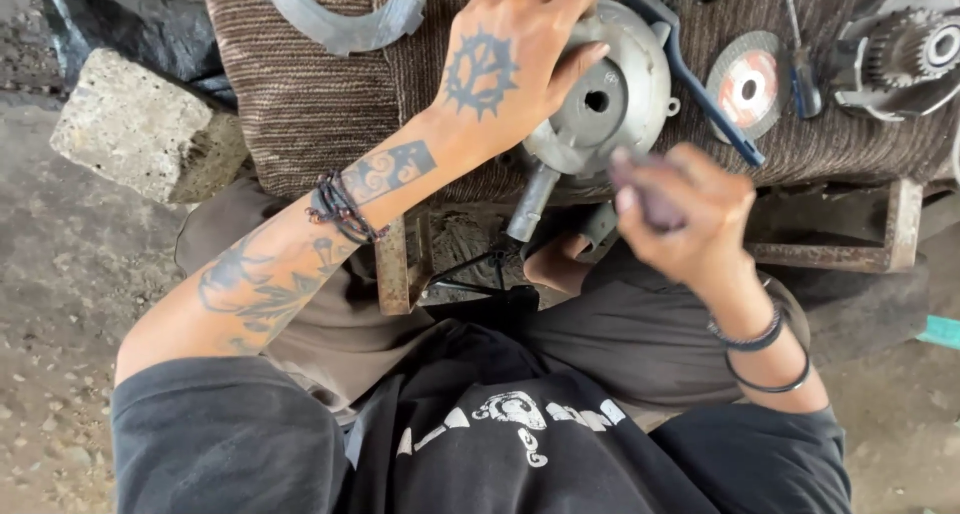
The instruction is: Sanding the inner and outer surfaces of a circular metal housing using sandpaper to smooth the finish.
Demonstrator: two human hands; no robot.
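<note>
1. Your left hand [515,69] lies spread over the round grey metal housing with a centre hole [605,99], fingers draped on its rim and thumb pressed to its face, steadying it at the near edge of the brown ribbed cloth-covered tabletop [310,104].
2. Your right hand [690,219] is closed around a small dark purplish piece [650,196], held just in front of the housing; it is blurred, so what the piece is cannot be told.
3. Judging from this, the housing is mid-work: it is held in place, its face looks bare and grey, and no part sits in its centre hole yet.
4. A dull metal stem [530,204] slants down from under the housing toward your lap.
5. Lying untouched on the cloth: a blue-handled brush [700,79] touching the housing's right side, a grey grinding disc with a red centre [747,84], a toothed metal gear assembly [905,59], and a flat grey metal ring [345,19] at the far edge.
</note>
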